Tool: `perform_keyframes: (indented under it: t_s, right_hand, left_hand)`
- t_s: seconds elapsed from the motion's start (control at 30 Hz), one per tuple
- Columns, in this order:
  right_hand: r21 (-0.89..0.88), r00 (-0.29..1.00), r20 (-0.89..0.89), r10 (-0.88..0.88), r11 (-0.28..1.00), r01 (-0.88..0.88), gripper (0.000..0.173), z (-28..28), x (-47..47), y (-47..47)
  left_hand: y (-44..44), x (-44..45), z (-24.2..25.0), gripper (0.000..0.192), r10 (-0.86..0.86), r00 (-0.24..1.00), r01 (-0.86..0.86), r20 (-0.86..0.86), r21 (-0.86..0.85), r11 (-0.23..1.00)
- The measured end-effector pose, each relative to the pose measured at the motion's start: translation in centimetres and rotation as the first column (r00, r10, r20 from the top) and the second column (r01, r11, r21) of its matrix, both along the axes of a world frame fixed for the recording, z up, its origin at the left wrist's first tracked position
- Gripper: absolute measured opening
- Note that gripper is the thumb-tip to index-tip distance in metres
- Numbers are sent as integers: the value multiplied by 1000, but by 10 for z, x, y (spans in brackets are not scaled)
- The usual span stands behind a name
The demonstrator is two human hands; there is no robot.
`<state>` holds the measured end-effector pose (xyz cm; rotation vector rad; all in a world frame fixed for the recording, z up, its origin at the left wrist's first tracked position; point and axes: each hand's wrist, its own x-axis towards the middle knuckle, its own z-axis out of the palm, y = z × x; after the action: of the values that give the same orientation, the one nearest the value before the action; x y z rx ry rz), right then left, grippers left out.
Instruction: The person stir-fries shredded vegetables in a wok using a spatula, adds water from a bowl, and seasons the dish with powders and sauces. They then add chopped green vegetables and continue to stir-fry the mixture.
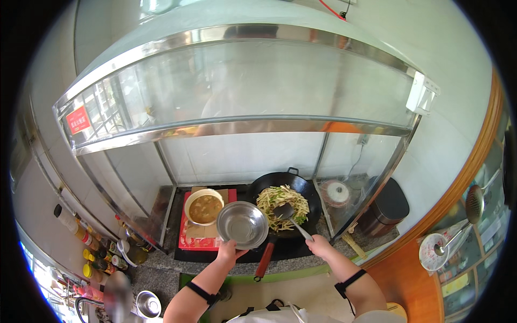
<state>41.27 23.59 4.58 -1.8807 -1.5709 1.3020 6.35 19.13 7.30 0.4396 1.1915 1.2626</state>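
My left hand [228, 252] grips the near rim of a shiny stainless steel bowl [242, 225], which is tilted and holds at most a little clear liquid. The bowl is just left of a black wok [309, 193] on the stove. In the wok lies a heap of pale shredded strips with green pieces [278, 198]. My right hand [319, 245] is closed around the handle of a metal ladle or spatula [284, 211], whose dark head rests on the food. The wok's reddish wooden handle [265, 259] points towards me, between my forearms.
A pot of brown soup [206, 209] stands on a red cardboard box [198, 243] left of the bowl. Glass panels in a metal frame [242, 126] surround the stove. Seasoning bottles [101, 264] crowd the left counter. A dark bin [383, 206] is at right; a small steel bowl [148, 305] is lower left.
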Motion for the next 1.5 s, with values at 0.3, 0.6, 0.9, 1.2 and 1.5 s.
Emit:
perform_keyframes:
  t_s: [0.3,0.6,0.9,1.2,1.5]
  right_hand:
    - [25,944,147,295,953,-301,33,53,40,-31]
    - [51,867,374,330,926,-374,33,63,46,-21]
    - [73,456,848,271,791,-607,31,151,32,-17]
    - [-464,722,281,633,748,-475,32,158,8,94]
    - [-372,981,-76,-176,918,136,37,75,-46,123]
  left_hand:
    - [93,106,-38,66,1,888,123,-460,240,963]
    - [91,145,-20,71,135,445,323,-885,299,898]
    - [92,99,-11,75,311,463,207,-830,442,873]
    - [-2,-24,-27,60,140,980,-165,139,193,967]
    - [-109,-136,-70,56,363,893,-337,267,-141,931]
